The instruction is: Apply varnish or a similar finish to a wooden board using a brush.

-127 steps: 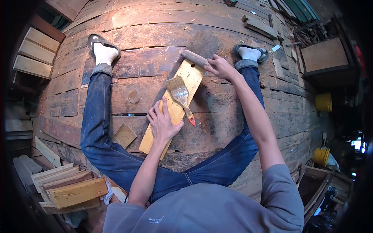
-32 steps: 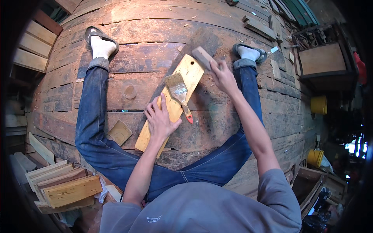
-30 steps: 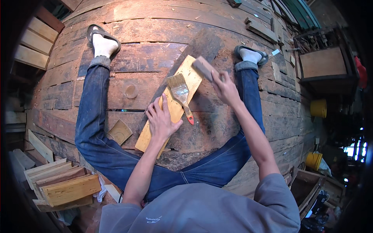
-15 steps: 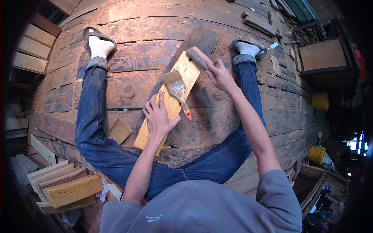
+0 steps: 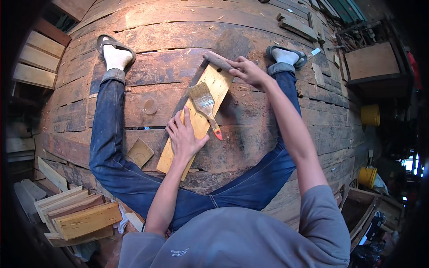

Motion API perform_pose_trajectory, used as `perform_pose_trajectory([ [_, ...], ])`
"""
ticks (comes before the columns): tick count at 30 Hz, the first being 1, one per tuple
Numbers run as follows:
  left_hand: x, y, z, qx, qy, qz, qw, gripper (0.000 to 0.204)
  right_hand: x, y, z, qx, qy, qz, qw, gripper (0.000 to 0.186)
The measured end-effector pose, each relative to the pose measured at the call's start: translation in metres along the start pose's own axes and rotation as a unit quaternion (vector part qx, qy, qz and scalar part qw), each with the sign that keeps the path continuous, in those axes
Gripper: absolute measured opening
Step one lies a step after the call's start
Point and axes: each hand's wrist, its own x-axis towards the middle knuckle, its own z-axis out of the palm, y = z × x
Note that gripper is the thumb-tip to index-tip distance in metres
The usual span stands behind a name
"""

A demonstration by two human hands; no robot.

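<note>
Head view, hands at the centre of the frame: a yellow wooden board (image 5: pixel 199 125) lies aslant on the plank floor (image 5: pixel 156 33), between the person's legs, its upper end toward the upper centre and its lower end toward the lower centre. The board is long, flat and straight-sided, and should handle as a stiff, fairly light piece, little prone to breaking but apt to slide or swivel if pushed at one end. Its lower half offers the natural hold, palm pressing the face down and thumb against the right edge; the left hand (image 5: pixel 183 140) rests so, fingers spread over the face. The right hand (image 5: pixel 251 73) grips the right end of a grey-brown block (image 5: pixel 216 60), fingers closed around it, which lies across the board's upper end. This block, possibly for sanding, looks rigid and easily held in one hand. The board's face is bright yellow with small dark flecks, and a round dark hole shows near its upper end, just below the block. A flat paintbrush (image 5: pixel 204 103) lies on the middle of the board, its pale bristles toward the upper left and its red-tipped handle overhanging the right edge; being loose, it could shift whenever the board is jolted.
</note>
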Motion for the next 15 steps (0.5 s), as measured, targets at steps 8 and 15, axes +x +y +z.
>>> perform_pose_trajectory([
  [8, -0.001, 0.001, -0.001, -0.007, -0.012, -0.021, 1.0, 0.119, -0.062, 0.019, -0.027, 0.182, -0.085, 0.118, 0.972, 0.048],
  [15, 0.002, 0.0, -0.001, -0.001, -0.009, -0.01, 1.0, 0.118, 0.003, 0.015, -0.009, 0.311, -0.061, 0.065, 0.946, 0.045],
])
